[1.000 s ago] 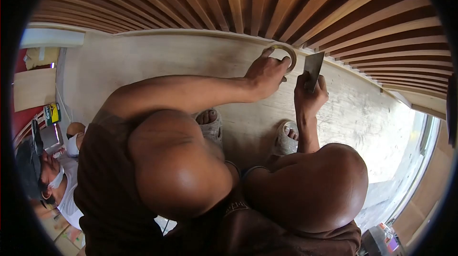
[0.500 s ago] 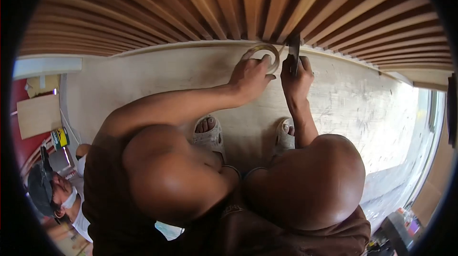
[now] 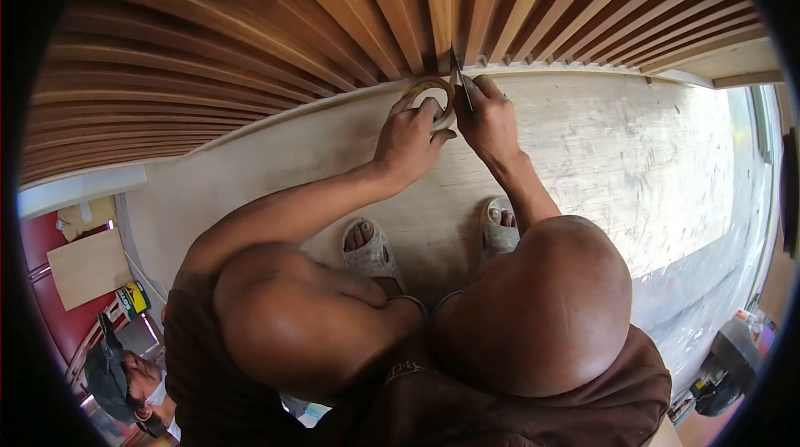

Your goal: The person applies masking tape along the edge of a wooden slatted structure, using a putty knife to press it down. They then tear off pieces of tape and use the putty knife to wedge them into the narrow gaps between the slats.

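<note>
My left hand (image 3: pixel 408 143) grips a roll of tape (image 3: pixel 448 118), held upright just below the lower ends of the wooden slats (image 3: pixel 383 14). Close beside it on the right, my right hand (image 3: pixel 490 122) is closed round a flat dark metal blade tool (image 3: pixel 463 84), whose tip reaches up to the foot of the slats. The roll and the tool nearly meet; whether they touch I cannot tell. Under both hands lies the pale board floor (image 3: pixel 583 139).
My sandalled feet (image 3: pixel 367 251) and bent knees are below my hands. Another person in a dark cap (image 3: pixel 108 372) is at the lower left, near a plywood piece (image 3: pixel 87 268) and a yellow-labelled container (image 3: pixel 133 299). Dark gear (image 3: pixel 729 364) sits at the lower right.
Both hands have shifted left along the foot of the slats with the tape and the tool, and are closer together. The view has turned, and the other person appears lower.
</note>
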Action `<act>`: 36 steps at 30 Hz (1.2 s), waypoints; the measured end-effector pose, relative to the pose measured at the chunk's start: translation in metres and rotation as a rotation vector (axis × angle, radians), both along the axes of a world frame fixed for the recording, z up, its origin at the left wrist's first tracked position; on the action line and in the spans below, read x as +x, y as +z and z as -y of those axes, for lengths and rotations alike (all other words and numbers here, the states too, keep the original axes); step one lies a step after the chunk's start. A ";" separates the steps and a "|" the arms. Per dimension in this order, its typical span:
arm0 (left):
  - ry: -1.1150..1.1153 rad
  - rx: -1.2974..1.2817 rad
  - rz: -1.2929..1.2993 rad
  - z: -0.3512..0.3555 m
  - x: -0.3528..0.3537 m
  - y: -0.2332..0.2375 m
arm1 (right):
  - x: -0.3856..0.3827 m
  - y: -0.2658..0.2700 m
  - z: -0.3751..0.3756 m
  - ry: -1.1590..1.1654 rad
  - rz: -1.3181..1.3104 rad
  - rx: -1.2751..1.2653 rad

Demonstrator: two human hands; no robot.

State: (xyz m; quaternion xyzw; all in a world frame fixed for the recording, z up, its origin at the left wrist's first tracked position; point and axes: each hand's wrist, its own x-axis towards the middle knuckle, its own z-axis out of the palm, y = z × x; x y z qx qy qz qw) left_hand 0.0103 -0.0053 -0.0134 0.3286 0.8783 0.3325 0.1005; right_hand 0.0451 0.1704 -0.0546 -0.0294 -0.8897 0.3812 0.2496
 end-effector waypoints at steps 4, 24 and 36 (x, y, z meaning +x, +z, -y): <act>-0.012 0.035 -0.061 -0.001 -0.001 -0.002 | -0.001 0.003 -0.008 0.076 0.017 -0.016; 0.008 0.056 0.056 0.002 0.003 -0.012 | 0.014 -0.003 -0.019 0.016 -0.032 -0.039; -0.095 0.124 0.074 -0.002 0.005 -0.007 | 0.007 -0.009 -0.018 -0.018 -0.040 -0.042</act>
